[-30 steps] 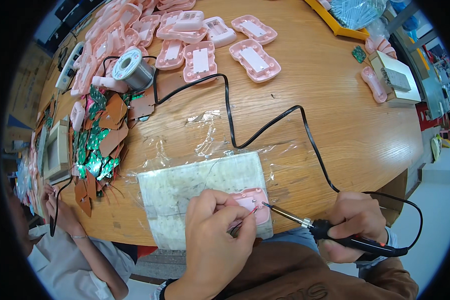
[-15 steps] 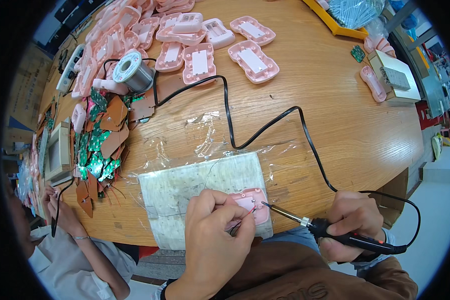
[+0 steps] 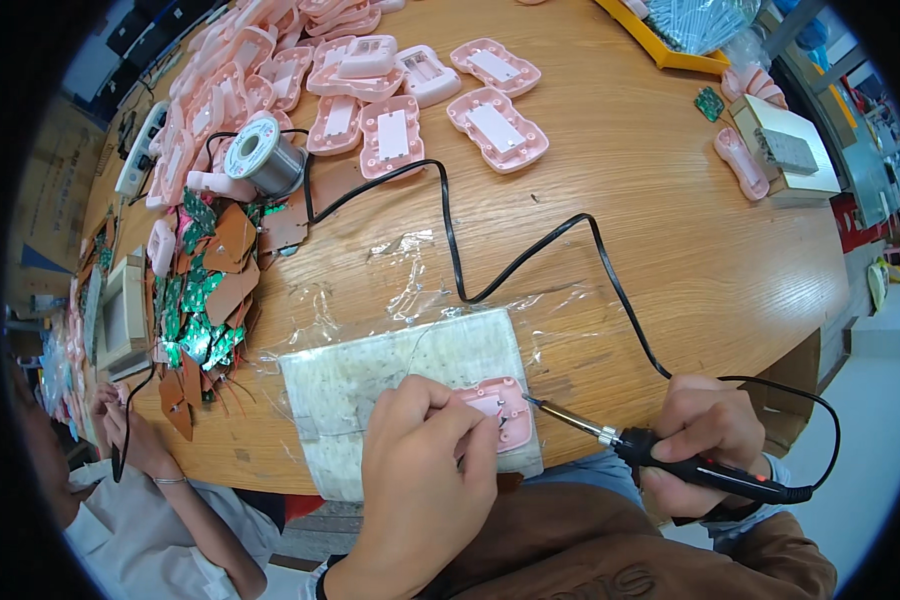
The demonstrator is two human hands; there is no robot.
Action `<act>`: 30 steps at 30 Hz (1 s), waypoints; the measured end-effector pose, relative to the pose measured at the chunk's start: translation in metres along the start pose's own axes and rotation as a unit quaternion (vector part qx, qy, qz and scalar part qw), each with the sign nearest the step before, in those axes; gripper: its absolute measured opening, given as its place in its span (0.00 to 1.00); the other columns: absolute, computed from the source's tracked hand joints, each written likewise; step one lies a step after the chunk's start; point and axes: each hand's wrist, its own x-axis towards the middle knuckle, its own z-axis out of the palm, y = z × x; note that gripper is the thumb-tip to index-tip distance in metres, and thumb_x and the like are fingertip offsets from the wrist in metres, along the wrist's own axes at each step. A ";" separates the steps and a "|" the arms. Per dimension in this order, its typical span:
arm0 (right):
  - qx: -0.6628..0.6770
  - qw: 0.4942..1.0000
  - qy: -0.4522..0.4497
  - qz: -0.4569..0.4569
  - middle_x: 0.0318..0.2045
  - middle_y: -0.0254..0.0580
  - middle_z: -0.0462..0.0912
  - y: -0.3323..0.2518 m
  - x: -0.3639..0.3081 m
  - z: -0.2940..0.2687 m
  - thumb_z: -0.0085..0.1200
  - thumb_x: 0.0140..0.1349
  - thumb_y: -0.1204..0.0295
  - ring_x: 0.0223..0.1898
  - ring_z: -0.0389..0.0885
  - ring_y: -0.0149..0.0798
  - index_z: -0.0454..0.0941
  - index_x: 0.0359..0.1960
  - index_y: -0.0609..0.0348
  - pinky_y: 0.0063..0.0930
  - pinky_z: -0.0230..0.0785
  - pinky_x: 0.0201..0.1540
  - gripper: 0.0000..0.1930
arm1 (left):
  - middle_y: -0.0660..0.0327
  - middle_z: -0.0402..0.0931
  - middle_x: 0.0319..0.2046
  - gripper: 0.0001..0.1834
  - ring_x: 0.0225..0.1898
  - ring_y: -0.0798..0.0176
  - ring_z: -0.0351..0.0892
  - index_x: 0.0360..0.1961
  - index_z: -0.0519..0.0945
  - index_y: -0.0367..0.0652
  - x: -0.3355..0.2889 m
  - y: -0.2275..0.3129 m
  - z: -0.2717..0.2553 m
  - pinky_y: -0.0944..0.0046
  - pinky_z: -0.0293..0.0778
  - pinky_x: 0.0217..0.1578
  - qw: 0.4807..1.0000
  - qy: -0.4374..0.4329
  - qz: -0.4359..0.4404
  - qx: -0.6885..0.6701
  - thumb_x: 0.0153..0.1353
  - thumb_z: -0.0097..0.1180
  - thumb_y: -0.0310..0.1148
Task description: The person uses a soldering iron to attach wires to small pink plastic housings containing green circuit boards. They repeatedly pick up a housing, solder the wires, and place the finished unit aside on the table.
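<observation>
My right hand (image 3: 705, 445) grips a black soldering iron (image 3: 715, 478) whose tip points left. That tip is just off the right edge of a pink plastic shell (image 3: 513, 430), which lies on a worn, off-white pad (image 3: 330, 410). Over the shell's left part, my left hand (image 3: 425, 460) is closed in a pinch on thin wires, mostly hidden by the fingers. A short dark end (image 3: 501, 421) shows inside the shell beside the fingertips. Small metal contacts sit in the shell's corner.
Solder spool (image 3: 265, 155), green circuit boards (image 3: 205, 320) and many pink shells (image 3: 390, 135) occupy the far left. The iron's black cord (image 3: 510, 275) loops across the table. A yellow tray (image 3: 660, 45) stands far right. At left, another person's hand (image 3: 135, 435) works.
The iron's tip has drawn back slightly from the shell's inside to its right edge. My left hand has shifted a little left, and the red wire no longer shows clearly.
</observation>
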 end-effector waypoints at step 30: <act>0.017 0.999 0.020 -0.023 0.17 0.36 0.71 0.002 0.002 -0.001 0.65 0.41 0.79 0.15 0.68 0.36 0.73 0.30 0.57 0.27 0.56 0.17 0.15 | 0.57 0.70 0.24 0.06 0.31 0.54 0.72 0.18 0.79 0.35 0.010 0.004 0.001 0.57 0.68 0.33 0.998 -0.015 -0.001 0.067 0.47 0.63 0.26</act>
